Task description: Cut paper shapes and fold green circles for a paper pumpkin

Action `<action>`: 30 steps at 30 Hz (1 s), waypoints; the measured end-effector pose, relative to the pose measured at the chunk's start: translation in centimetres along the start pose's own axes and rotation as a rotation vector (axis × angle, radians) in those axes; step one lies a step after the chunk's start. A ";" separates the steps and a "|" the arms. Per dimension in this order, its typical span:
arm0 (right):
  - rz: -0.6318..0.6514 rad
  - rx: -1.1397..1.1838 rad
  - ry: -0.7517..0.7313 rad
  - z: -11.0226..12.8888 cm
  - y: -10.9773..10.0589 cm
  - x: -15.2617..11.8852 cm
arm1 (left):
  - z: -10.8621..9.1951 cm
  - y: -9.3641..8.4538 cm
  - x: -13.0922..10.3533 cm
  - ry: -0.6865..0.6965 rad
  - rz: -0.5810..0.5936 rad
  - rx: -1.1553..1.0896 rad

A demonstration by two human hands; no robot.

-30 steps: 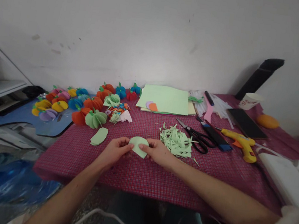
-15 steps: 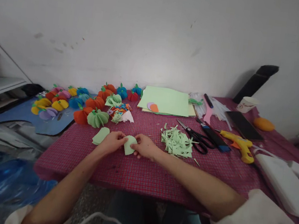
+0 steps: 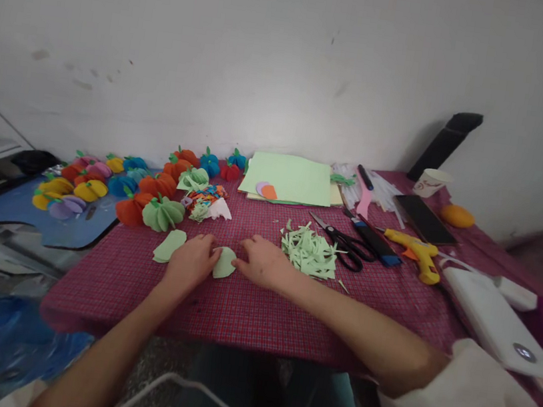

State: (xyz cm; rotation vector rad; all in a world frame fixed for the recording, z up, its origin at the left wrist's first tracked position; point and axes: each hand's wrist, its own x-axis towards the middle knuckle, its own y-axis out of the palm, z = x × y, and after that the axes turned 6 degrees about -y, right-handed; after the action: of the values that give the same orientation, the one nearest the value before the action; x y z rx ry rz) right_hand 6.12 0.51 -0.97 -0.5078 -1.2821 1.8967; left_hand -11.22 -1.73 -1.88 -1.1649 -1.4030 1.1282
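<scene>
A small light green paper piece [image 3: 224,264] with a rounded edge is between my hands, low over the tablecloth. My left hand [image 3: 191,261] has its fingers curled, and its thumb meets the left edge of the piece. On the other side, my right hand [image 3: 263,263] has thumb and forefinger apart, with the thumb tip at the paper's right edge. A small stack of green paper cutouts [image 3: 169,246] lies just left of my left hand. Beyond my right hand is a heap of green paper scraps [image 3: 310,252], with black-handled scissors [image 3: 346,244] beside it.
Several paper pumpkins [image 3: 163,213] stand at the back left, some on a blue board [image 3: 80,230]. Green paper sheets [image 3: 295,176] lie by the wall. To the right are a yellow glue gun [image 3: 419,251], a phone [image 3: 425,220], a paper cup [image 3: 432,183] and a white device [image 3: 500,320].
My right thumb and fingers have spread apart from their grip on the green paper piece. The piece sits lower and looks turned. The whole view has shifted slightly.
</scene>
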 end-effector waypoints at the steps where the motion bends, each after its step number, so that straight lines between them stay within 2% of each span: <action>1: 0.009 -0.014 -0.057 -0.6 -1.0 -0.5 | -0.5 -0.2 -0.3 0.032 -0.038 0.020; 3: -0.028 -0.013 -0.088 -2.2 -3.3 -1.7 | -1.8 -0.6 -0.8 0.109 -0.078 0.007; 5: -0.065 0.009 -0.044 -4.5 -5.5 -3.2 | -3.2 -0.6 -1.2 0.190 -0.076 -0.065; 7: -0.045 0.021 0.025 -6.9 -7.4 -5.1 | -4.6 -0.4 -1.4 0.266 -0.049 -0.152; 11: 0.039 -0.022 0.109 -10.5 -9.2 -9.2 | -7.3 0.5 -1.3 0.348 0.005 -0.277; 14: 0.106 -0.065 0.162 -11.3 -8.6 -11.5 | -9.1 1.1 -0.8 0.342 0.039 -0.303; 19: 0.093 -0.104 0.176 -10.4 -5.3 -12.8 | -11.4 2.1 1.5 0.273 0.035 -0.289; 22: 0.026 -0.107 0.164 -10.0 -3.8 -12.2 | -12.4 3.2 3.4 0.174 0.056 -0.282; 25: -0.003 -0.093 0.194 -10.2 -3.4 -10.9 | -13.2 4.3 4.6 0.118 0.090 -0.287; 30: 0.046 -0.087 0.164 -11.3 -3.8 -8.2 | -13.9 5.3 4.6 0.250 0.141 -0.301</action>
State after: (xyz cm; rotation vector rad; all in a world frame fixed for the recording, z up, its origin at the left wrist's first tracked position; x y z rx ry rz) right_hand 20.40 1.59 -3.00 -0.7283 -1.2576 1.8014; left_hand 2.68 4.50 -5.04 -1.5817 -1.3406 0.8478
